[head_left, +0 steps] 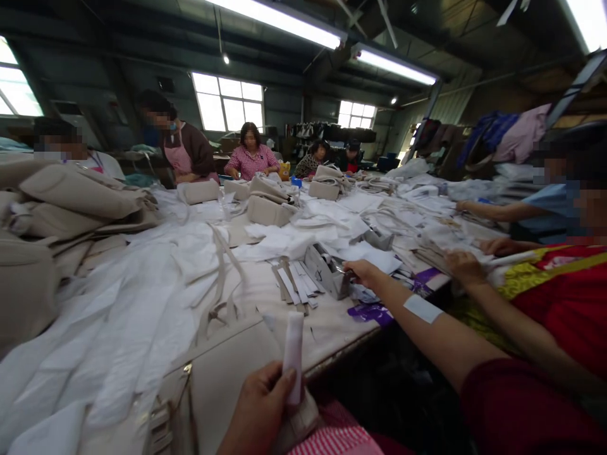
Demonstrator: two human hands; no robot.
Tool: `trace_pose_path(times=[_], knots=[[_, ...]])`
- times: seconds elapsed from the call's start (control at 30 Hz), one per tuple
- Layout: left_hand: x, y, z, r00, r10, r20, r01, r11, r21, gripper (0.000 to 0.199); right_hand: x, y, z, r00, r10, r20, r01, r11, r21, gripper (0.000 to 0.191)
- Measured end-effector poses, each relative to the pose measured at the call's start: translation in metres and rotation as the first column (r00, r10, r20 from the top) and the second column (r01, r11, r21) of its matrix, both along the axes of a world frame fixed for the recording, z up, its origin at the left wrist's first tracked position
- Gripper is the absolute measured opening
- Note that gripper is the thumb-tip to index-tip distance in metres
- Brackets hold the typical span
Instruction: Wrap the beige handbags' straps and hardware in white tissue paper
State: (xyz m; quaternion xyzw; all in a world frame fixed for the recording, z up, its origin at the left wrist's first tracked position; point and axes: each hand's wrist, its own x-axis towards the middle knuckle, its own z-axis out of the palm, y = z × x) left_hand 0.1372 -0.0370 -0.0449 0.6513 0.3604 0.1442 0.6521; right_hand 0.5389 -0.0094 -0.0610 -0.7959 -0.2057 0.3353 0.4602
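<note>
My left hand is closed on a white folded strip, held upright between thumb and fingers near the table's front edge. Under and beside that hand lies a beige bag with metal hardware. My right arm reaches forward, and my right hand has its fingers closed at the front of a grey tape dispenser; what the fingertips pinch is too small to tell. Left of the dispenser, several white and beige strips lie on the table.
Beige bags are piled at the left. White sheets cover much of the table. Purple plastic lies at its front edge. Co-workers' hands are close on the right; other people sit or stand across the table.
</note>
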Motion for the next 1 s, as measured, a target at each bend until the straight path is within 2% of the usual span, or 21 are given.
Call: trace_pose_path(times=[0.13,0.33,0.53,0.67,0.77,0.87,1.0], knots=[[0.001,0.001,0.000,1.000,-0.005,0.000,0.005,1.000,-0.005,0.041,-0.001,0.005,0.003,1.000,-0.001,0.000,0.001,0.994,-0.105,0.031],[0.002,0.002,-0.002,1.000,-0.003,0.006,0.003,1.000,-0.028,0.041,-0.003,0.006,0.009,0.999,0.032,0.026,-0.027,0.987,-0.157,0.029],[0.000,0.001,0.000,1.000,-0.008,-0.028,0.008,1.000,-0.008,0.043,-0.011,-0.002,0.022,0.993,0.029,0.112,-0.021,0.998,-0.067,0.022],[0.001,0.001,0.003,1.000,-0.008,-0.016,0.008,1.000,-0.024,0.044,-0.017,-0.017,0.033,0.979,-0.016,0.205,0.005,0.999,0.054,0.011],[0.001,0.001,0.002,1.000,0.005,-0.012,-0.006,1.000,-0.029,0.045,-0.021,-0.031,0.038,0.977,-0.038,0.208,0.019,0.996,0.092,0.009],[0.001,0.000,0.002,0.999,0.019,-0.044,-0.019,1.000,0.010,0.046,-0.026,-0.044,0.035,0.988,-0.034,0.152,0.022,0.996,0.081,0.011],[0.001,-0.001,0.002,0.996,0.027,-0.082,-0.021,0.997,0.077,0.044,-0.039,-0.054,0.022,0.994,-0.065,0.089,0.059,0.996,0.062,0.015]])
